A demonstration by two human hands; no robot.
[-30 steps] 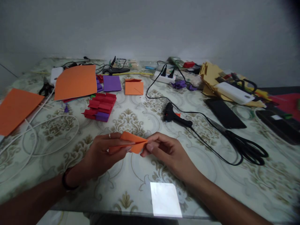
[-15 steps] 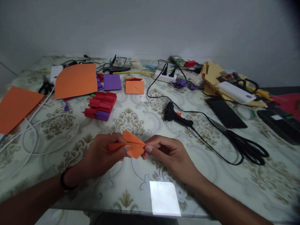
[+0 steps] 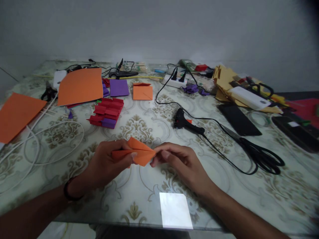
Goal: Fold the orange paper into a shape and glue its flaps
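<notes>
A small folded orange paper is held just above the patterned table near its front edge. My left hand grips the paper's left part, thumb pressed along the crease. My right hand pinches the paper's pointed right tip between thumb and fingers. A dark band is on my left wrist.
A stack of folded red and purple pieces lies behind my left hand. Orange sheets, a purple square and a small orange square sit further back. A black glue gun, big black scissors, a power strip and white cables surround.
Both hands shifted slightly left and the paper's flaps have been pressed a bit flatter; the right fingers stayed pinched on the tip.
</notes>
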